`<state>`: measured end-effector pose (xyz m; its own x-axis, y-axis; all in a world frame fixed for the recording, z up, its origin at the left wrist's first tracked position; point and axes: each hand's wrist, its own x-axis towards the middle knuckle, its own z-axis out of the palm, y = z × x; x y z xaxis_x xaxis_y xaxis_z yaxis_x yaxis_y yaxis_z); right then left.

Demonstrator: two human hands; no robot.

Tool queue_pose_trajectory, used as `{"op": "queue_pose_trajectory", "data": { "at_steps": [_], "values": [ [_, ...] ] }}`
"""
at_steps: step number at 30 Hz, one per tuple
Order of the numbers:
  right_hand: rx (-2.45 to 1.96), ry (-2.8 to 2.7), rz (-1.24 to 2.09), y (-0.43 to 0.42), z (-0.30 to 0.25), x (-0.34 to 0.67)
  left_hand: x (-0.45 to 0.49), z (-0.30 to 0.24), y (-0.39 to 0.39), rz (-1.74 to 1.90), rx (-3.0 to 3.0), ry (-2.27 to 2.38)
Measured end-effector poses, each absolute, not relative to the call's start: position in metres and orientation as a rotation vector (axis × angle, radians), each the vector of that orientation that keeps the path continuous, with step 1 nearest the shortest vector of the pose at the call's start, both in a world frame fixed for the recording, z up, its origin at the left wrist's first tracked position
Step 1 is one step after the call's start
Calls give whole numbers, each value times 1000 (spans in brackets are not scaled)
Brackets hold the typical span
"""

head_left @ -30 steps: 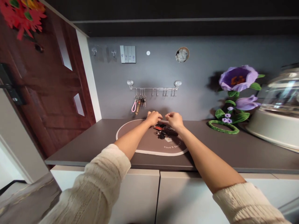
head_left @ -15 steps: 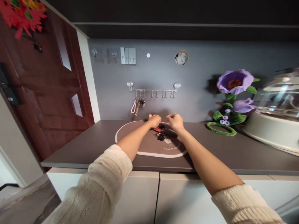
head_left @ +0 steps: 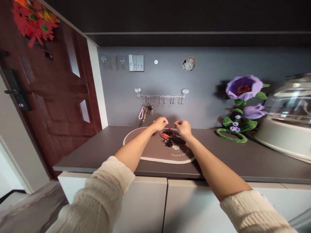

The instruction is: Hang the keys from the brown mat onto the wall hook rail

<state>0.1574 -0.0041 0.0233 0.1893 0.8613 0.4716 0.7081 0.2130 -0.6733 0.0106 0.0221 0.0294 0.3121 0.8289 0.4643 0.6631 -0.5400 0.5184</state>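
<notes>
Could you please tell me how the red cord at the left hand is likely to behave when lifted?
The red cord looks thin, so it would probably flex rather than stay stiff. Being slim, it is likely light by itself. Its lower end reaches the pile of keys; whether joined is unclear, but lifting might drag some along.

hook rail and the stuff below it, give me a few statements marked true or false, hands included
1. The left hand holds a red cord above the pile. True.
2. The pink strap hangs at the right end of the hook rail in the picture. False: the pink strap hangs toward its left end.
3. The pile lies on the mat. True.
4. The right hand touches the hook rail. False: it is below the rail, apart from it.
5. In the picture, the purple flower stands right of the mat. True.
</notes>
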Motion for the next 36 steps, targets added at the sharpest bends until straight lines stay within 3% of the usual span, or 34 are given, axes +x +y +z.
{"op": "queue_pose_trajectory", "data": {
  "at_steps": [36],
  "values": [
    [-1324,-1757,369,-11,21,138,-72,47,-18,1402,1347,793]
  ]
}}
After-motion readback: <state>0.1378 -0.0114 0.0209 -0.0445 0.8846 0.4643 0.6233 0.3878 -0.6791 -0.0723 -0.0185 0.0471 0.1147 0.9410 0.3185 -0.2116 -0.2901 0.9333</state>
